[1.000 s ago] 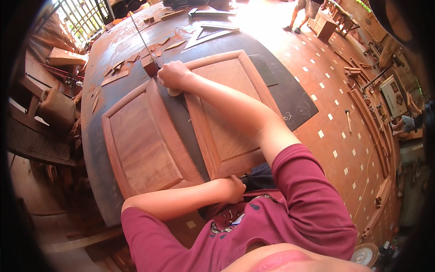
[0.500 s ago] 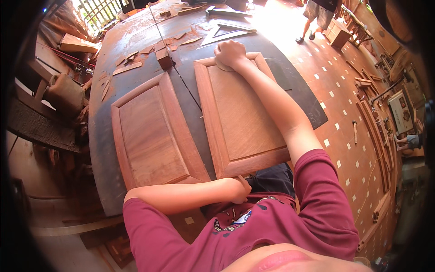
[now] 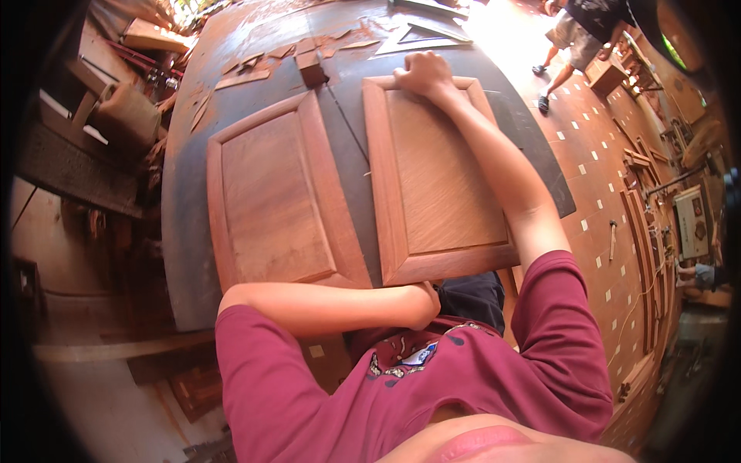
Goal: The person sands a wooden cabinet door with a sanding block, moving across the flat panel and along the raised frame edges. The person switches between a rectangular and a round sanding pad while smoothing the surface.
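Two reddish-brown framed wooden panels lie side by side on a dark table: a left panel [image 3: 270,201] and a right panel [image 3: 444,181]. Over the far rail of the right panel, my right hand [image 3: 426,75] is bent down with its fingers curled. A thin tan sheet like sandpaper showed beneath it earlier; now the hand covers it. My left forearm crosses in front of the left panel. My left hand [image 3: 423,305] is at the right panel's near edge, close to my waist, its fingers hidden.
A small wooden block [image 3: 311,68] stands beyond the panels beside a dark cord. Wood scraps [image 3: 251,73] and a triangular frame [image 3: 424,37] lie farther back. On the tiled floor at right are a hammer [image 3: 613,239] and long boards [image 3: 641,262]. Another person [image 3: 575,38] is at the far right.
The whole view has shifted, with the panels appearing higher and farther right. The tan sheet's edge has gone out of sight under my right hand. The other person's legs have moved apart.
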The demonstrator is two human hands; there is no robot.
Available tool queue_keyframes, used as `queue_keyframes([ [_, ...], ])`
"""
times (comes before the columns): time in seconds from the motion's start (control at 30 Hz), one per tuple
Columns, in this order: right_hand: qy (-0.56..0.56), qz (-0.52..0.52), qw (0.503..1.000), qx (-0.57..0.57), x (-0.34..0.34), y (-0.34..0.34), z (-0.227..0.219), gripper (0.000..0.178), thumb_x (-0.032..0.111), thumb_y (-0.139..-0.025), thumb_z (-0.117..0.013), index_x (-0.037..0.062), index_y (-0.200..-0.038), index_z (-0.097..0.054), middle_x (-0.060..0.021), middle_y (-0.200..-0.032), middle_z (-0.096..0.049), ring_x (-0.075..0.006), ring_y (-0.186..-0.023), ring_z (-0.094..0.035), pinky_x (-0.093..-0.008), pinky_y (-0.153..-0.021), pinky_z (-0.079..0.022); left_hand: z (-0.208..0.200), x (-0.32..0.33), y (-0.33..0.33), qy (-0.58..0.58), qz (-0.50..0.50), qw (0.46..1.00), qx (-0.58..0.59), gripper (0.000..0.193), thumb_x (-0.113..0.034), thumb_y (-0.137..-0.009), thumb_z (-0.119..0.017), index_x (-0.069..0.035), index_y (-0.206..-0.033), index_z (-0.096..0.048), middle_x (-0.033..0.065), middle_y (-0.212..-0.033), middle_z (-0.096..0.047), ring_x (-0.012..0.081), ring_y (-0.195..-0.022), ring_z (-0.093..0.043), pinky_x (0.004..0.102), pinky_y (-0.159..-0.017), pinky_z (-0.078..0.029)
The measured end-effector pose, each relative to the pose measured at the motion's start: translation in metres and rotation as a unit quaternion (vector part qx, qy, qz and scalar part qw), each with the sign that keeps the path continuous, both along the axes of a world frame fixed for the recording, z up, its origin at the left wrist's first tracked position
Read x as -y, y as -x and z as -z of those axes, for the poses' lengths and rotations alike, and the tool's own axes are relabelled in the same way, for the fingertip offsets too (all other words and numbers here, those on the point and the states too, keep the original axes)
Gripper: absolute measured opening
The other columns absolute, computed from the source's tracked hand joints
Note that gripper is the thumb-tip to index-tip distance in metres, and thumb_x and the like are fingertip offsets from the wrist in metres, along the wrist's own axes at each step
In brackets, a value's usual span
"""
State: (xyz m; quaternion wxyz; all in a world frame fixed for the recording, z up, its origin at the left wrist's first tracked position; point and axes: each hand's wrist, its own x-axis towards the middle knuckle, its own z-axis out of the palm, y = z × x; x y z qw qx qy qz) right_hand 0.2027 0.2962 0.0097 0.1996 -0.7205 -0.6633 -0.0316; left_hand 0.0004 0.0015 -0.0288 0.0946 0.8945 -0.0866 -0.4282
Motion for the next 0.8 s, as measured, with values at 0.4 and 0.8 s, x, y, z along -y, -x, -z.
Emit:
queue_keyframes([
  [0.4, -0.039, -0.118, 0.992, -0.034, -0.005, 0.022, 0.012, 0.039, 0.045, -0.078, -0.068, 0.0061, -0.079, -0.073, -0.0188, -0.083, -0.074, -0.0361, -0.084, -0.073, -0.0461, -0.080, -0.056, -0.009, 0.010, -0.005, 0.181, 0.031, 0.855, 0.486, 0.020, -0.022, -0.078, -0.067, -0.003, -0.087, -0.067, 0.0097, -0.092, -0.068, 0.0266, -0.094, -0.065, 0.0381, -0.089, -0.050],
  [0.8, -0.105, -0.053, 0.992, 0.054, -0.005, 0.028, 0.012, 0.044, 0.041, -0.089, -0.055, 0.0036, -0.097, -0.076, -0.0189, -0.106, -0.074, -0.0361, -0.096, -0.073, -0.0473, -0.088, -0.057, -0.022, 0.005, -0.003, 0.175, -0.032, 0.776, 0.606, 0.021, -0.024, -0.076, -0.070, -0.004, -0.081, -0.069, 0.0109, -0.091, -0.068, 0.0284, -0.105, -0.065, 0.0540, -0.117, -0.037],
])
